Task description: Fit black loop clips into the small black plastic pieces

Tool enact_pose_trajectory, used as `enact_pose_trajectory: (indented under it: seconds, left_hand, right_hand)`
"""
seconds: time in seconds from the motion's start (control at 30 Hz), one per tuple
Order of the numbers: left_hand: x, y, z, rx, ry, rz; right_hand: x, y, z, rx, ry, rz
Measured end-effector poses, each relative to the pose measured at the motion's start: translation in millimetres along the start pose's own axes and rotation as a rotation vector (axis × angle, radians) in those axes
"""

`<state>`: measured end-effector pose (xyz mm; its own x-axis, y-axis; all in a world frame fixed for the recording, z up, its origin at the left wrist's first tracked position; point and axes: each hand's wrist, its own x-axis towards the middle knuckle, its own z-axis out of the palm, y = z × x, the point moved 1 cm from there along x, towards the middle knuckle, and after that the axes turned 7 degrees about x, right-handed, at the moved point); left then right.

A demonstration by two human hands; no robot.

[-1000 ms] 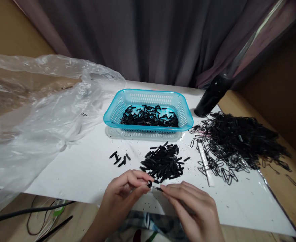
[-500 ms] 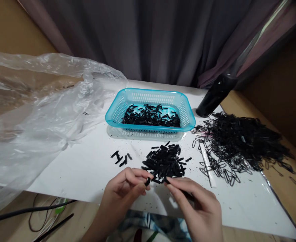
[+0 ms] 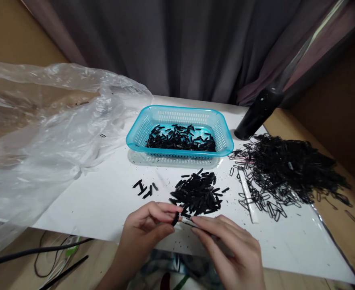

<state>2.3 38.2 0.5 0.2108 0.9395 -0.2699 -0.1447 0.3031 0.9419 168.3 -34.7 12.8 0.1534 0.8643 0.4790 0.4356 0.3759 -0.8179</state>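
My left hand [image 3: 151,225] pinches a small black strip [image 3: 175,218], bent into a curve, between thumb and fingertips. In a pen-like grip, my right hand [image 3: 230,241] holds a slim tool [image 3: 188,222] whose thin tip reaches the strip or lies just beside it; its exact kind is hard to make out. Just beyond both hands is a heap of short black strips [image 3: 197,193]. Several separate strips [image 3: 145,189] lie to the left of that heap. Farther back, a blue plastic basket [image 3: 180,154] holds many more of these strips.
Thin black loops [image 3: 292,173] form a large tangled pile at the right, with a white stick [image 3: 248,197] at its near side. A black cylindrical object [image 3: 257,117] leans behind them. Clear plastic sheeting [image 3: 59,133] covers the left side of the white tabletop [image 3: 104,201].
My right hand has shifted slightly left, and the tool's thin tip now shows at the strip in my left hand. More of the curved strip is visible.
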Motion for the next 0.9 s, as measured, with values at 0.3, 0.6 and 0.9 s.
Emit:
enact_pose_trajectory:
  seconds: [0.3, 0.6, 0.9]
  left_hand:
    - [0.4, 0.9, 1.5, -0.008, 0.001, -0.054]
    - [-0.3, 1.4, 1.9, 0.011, -0.013, -0.046]
    - [-0.5, -0.9, 0.0, -0.005, -0.031, 0.011]
  right_hand:
    - [0.3, 1.8, 1.4, 0.001, 0.005, -0.028]
    - [-1.0, 2.4, 7.3, -0.036, 0.067, -0.041]
    - [0.3, -0.1, 2.1, -0.035, 0.063, -0.024]
